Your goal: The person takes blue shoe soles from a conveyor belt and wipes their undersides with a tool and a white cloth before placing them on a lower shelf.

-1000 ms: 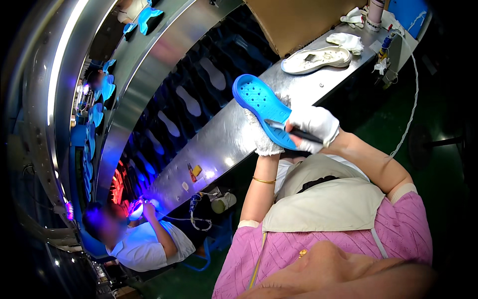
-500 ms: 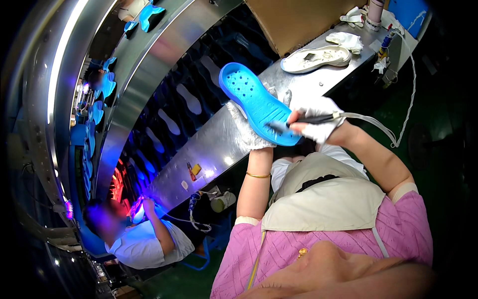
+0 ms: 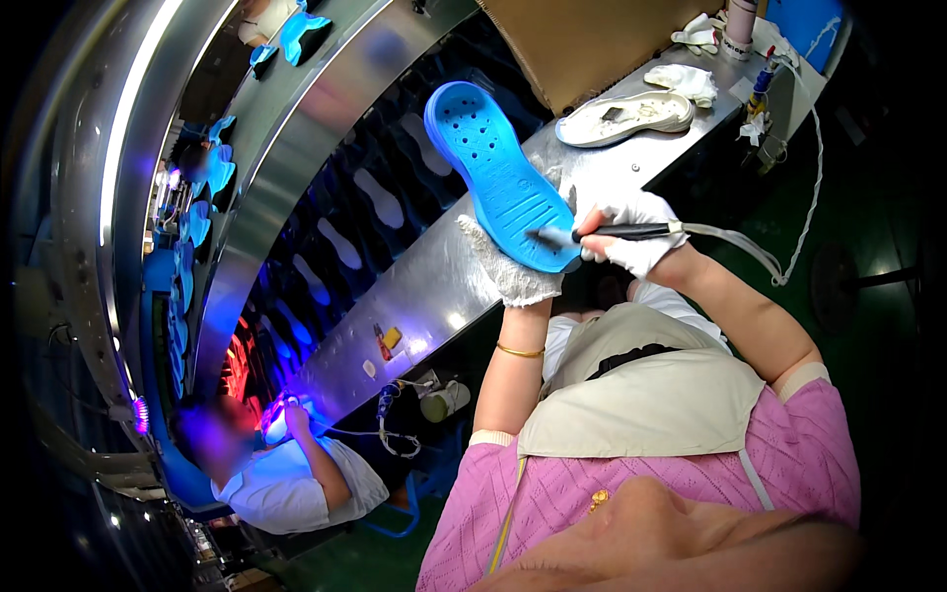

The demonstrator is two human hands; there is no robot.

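Note:
A blue shoe sole (image 3: 483, 163) with small holes at its far end and ridges across its near part is held over the metal bench. My left hand (image 3: 513, 271), in a white knitted glove, grips it from beneath and along its near left edge; some fingers are hidden behind it. In my right hand (image 3: 636, 215), which wears a white glove with bare fingertips, is a black-handled brush (image 3: 646, 232) fed by a clear tube. Its bristles touch the near part of the sole.
A white shoe (image 3: 626, 120) and white gloves (image 3: 683, 83) lie on the metal bench (image 3: 414, 286). Beyond it, pale soles (image 3: 377, 197) line a dark conveyor. A cardboard box (image 3: 592, 39) stands behind. At lower left sits a co-worker (image 3: 296, 483). The tube (image 3: 745, 249) hangs at my right.
The sole has moved up and away from me and points more steeply. My left hand turned with it. The brush has moved slightly away from me, its bristles staying at the near part.

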